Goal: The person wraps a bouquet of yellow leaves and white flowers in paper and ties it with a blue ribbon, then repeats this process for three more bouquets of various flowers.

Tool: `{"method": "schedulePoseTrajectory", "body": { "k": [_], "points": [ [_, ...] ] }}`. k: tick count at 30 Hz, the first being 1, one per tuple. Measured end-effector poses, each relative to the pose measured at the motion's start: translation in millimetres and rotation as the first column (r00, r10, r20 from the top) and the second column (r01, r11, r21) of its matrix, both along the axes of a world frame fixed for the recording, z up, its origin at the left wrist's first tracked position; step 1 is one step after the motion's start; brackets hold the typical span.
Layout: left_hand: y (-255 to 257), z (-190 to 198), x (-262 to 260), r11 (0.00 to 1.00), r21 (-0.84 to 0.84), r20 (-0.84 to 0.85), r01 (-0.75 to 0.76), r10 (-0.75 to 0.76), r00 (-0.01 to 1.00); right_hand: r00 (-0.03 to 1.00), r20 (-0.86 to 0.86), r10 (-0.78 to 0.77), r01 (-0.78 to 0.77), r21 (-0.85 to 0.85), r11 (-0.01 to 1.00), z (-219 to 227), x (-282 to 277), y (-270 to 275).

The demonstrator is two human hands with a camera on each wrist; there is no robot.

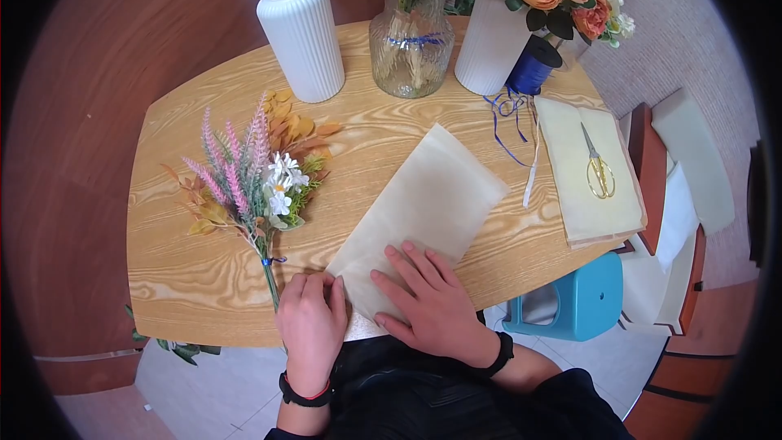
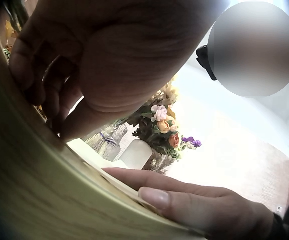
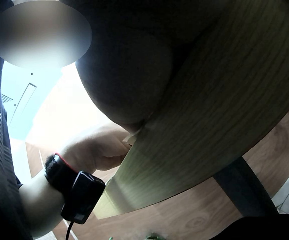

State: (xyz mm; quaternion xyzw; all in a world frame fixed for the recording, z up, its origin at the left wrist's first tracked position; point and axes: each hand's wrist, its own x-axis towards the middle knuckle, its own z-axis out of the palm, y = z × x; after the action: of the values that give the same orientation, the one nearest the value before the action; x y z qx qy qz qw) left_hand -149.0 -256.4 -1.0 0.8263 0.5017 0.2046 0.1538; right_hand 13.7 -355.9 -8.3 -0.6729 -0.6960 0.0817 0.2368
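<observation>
A folded sheet of beige wrapping paper (image 1: 436,183) lies slanted on the wooden table near its front edge. My right hand (image 1: 436,305) rests flat on its lower part, fingers spread. At the paper's lower left corner, my left hand (image 1: 311,318) has its fingers curled and pinches the edge between thumb and fingertips. The right wrist view shows the left hand (image 3: 102,147) at a pale bit of paper by the table rim. Just left of it lies a tied bouquet (image 1: 252,179) of pink spikes, white daisies and orange leaves, its stems reaching toward that hand.
At the back stand a white ribbed vase (image 1: 301,41), a glass vase (image 1: 411,45) and another white vase (image 1: 493,41) with flowers. A blue ribbon spool (image 1: 533,65) trails loose ends. Gold-handled scissors (image 1: 601,175) lie on stacked paper (image 1: 570,212) at right. A blue stool (image 1: 582,297) stands below.
</observation>
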Motion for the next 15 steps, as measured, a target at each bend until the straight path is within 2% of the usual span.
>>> {"method": "schedulePoseTrajectory", "body": {
  "k": [10,15],
  "points": [
    [0.4,-1.6,-0.5,1.000,0.022,0.002,0.009,-0.009,1.000,1.000,0.000,-0.001,0.001,-0.008,1.000,0.3,0.0,-0.1],
    [-0.3,0.4,-0.6,0.999,-0.045,0.000,-0.007,0.007,1.000,1.000,0.004,-0.003,0.003,-0.006,1.000,-0.3,-0.5,0.2]
  ]
}}
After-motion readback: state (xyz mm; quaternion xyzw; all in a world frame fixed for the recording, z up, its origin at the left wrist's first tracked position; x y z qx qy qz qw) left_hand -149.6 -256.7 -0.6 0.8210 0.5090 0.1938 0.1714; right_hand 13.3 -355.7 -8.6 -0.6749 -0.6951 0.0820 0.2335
